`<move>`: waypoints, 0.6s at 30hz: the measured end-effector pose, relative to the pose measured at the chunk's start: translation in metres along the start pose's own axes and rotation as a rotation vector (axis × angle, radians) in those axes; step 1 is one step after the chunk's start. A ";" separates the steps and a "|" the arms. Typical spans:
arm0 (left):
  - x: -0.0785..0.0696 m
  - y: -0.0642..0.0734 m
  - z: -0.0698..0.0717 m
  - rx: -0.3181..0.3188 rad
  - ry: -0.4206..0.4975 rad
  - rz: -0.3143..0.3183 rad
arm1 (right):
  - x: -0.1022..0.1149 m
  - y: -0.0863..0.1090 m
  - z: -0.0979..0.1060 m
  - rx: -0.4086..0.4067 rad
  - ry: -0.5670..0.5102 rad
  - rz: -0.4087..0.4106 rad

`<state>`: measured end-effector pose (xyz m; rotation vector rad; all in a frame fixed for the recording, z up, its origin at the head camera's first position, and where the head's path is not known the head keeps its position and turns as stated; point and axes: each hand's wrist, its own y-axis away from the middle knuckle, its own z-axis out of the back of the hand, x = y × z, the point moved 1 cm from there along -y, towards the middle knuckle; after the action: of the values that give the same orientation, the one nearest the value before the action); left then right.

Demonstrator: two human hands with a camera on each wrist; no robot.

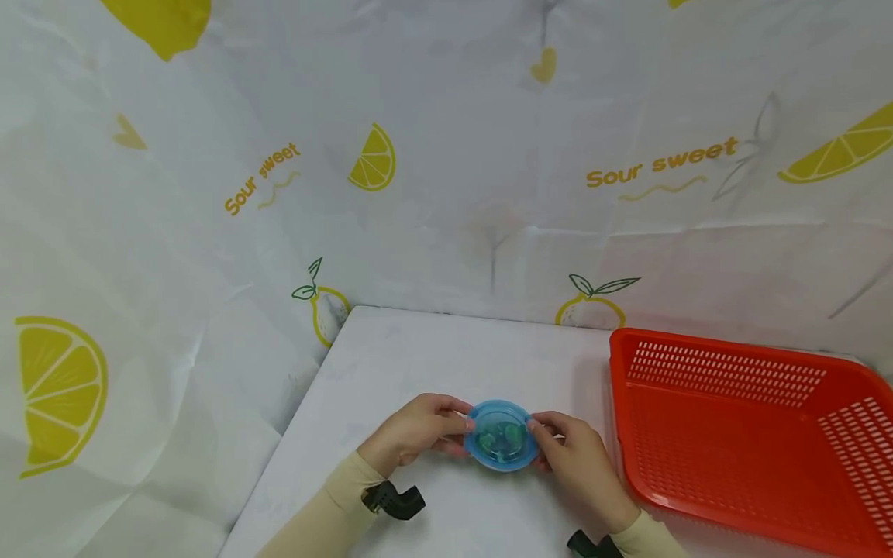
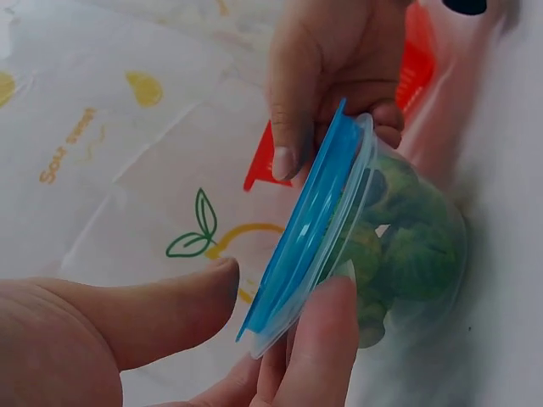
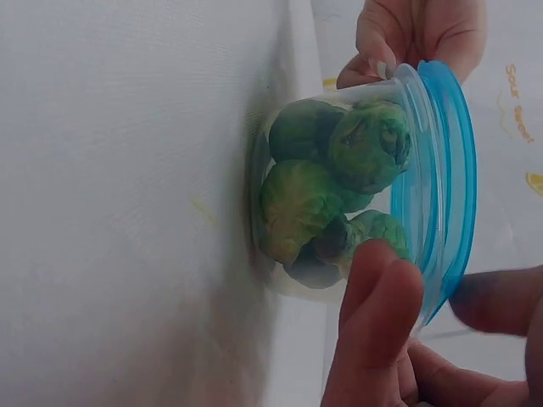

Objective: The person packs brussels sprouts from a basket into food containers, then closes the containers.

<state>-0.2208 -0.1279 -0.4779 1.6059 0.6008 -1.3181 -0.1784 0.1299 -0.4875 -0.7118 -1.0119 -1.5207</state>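
A clear round plastic container stands on the white table, with several green Brussels sprouts inside. Over its mouth lies a blue lid; whether it is seated all the way round I cannot tell. My left hand holds the container's left side, fingers under the rim and thumb by the lid's edge. From the opposite side my right hand grips the rim, its thumb at the lid's edge and fingers against the clear wall.
A large red plastic basket with slotted sides stands to the right, close to my right hand. White sheeting printed with lemons rises behind and to the left of the white table.
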 end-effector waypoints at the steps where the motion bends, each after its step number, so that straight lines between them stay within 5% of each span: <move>1: 0.000 0.000 0.001 0.009 0.005 -0.001 | 0.000 0.000 0.000 0.001 0.002 -0.003; 6: 0.000 0.000 0.002 0.049 0.018 -0.008 | 0.001 0.000 -0.001 0.012 -0.010 -0.001; 18: 0.000 0.000 -0.002 0.027 0.027 -0.003 | 0.002 0.001 -0.002 0.018 -0.023 -0.001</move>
<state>-0.2201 -0.1261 -0.4775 1.6476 0.6047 -1.3138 -0.1777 0.1267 -0.4863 -0.7179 -1.0420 -1.5054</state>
